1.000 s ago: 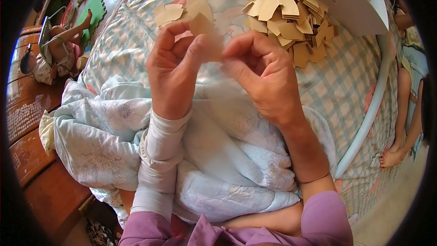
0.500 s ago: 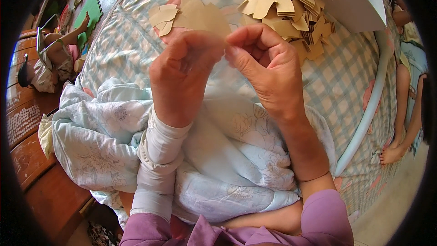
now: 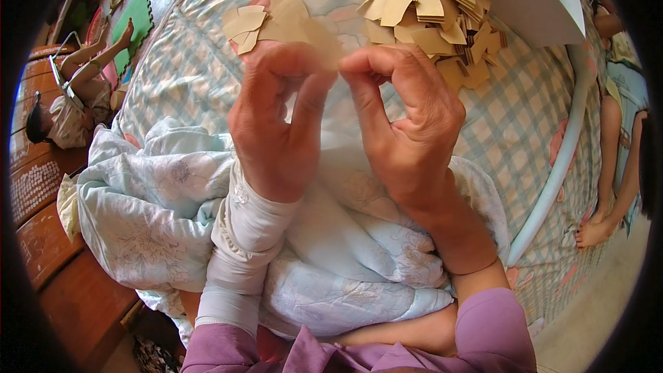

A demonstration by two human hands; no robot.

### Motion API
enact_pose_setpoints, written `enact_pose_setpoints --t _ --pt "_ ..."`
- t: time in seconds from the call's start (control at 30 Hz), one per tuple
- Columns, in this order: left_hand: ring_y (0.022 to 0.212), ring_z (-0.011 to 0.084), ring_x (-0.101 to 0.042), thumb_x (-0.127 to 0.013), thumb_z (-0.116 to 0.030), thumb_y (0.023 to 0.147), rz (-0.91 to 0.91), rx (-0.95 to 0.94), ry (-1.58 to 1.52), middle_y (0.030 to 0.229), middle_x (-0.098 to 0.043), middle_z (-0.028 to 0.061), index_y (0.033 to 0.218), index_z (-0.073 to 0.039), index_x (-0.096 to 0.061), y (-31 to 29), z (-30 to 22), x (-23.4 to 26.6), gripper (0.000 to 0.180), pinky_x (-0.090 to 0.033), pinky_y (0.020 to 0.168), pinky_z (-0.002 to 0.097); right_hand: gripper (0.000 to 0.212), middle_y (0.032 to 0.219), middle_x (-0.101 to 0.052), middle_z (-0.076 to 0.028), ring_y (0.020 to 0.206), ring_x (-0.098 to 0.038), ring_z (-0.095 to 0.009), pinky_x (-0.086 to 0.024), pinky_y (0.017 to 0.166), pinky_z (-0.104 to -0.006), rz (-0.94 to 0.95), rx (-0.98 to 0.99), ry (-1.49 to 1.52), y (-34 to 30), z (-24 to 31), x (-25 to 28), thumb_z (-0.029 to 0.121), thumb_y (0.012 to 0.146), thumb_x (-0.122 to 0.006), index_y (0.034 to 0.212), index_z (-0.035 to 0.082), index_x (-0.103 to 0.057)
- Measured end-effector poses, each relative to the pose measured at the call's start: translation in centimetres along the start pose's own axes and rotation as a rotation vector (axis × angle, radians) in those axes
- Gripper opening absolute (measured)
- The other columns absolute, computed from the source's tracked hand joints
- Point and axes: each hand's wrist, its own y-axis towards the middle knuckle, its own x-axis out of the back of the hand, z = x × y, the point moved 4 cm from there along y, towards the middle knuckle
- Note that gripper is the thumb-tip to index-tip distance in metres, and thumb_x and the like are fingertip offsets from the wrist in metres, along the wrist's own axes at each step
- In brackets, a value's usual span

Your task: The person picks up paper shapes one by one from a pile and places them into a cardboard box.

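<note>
At centre frame, the left hand and right hand pinch one flat tan paper piece between fingertips, above a checked bedcover. A heap of similar stiff cut pieces lies at upper right; a crumpled floral quilt fills lower left.

left hand + right hand pinch tan paper piece | paper pile beyond, on checked bedspread
</note>
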Motion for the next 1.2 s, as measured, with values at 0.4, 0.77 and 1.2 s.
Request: enact_pose_setpoints --t 0.4,0.77,1.2 --pt "0.088 0.0102 -0.055 -0.057 0.009 0.082 0.116 0.138 -0.159 0.092 -0.054 0.0038 0.094 0.005 -0.051 0.2 0.4 0.1 0.014 -0.043 0.081 0.0212 0.009 0.077 -0.061 -0.009 0.067 -0.062 -0.018 -0.049 0.063 -0.0265 -0.02 -0.312 0.316 -0.5 -1.1 -0.6 -0.002 0.077 -0.062 0.084 0.002 -0.06" --pt "0.081 0.009 -0.053 -0.056 0.008 0.083 0.122 0.128 -0.012 0.089 -0.054 0.003 0.093 0.003 -0.052 0.2 1.3 0.3 0.012 -0.044 0.075 0.0202 0.007 0.077 -0.063 -0.008 0.067 -0.063 -0.016 -0.049 0.063 -0.0259 0.033 -0.352 0.299 -0.4 -1.4 -0.6 -0.001 0.077 -0.064 0.084 0.001 -0.061" --pt "0.078 0.01 -0.058 -0.059 0.005 0.081 0.026 0.101 0.062 0.086 -0.06 0.0049 0.088 0.002 -0.058 0.1 0.7 0.4 0.008 -0.047 0.074 0.022 0.007 0.079 -0.064 -0.007 0.069 -0.062 -0.012 -0.049 0.064 -0.0246 0.02 -0.55 0.451 -0.4 -1.2 -0.8 0.002 0.081 -0.062 0.088 0.0 -0.061"
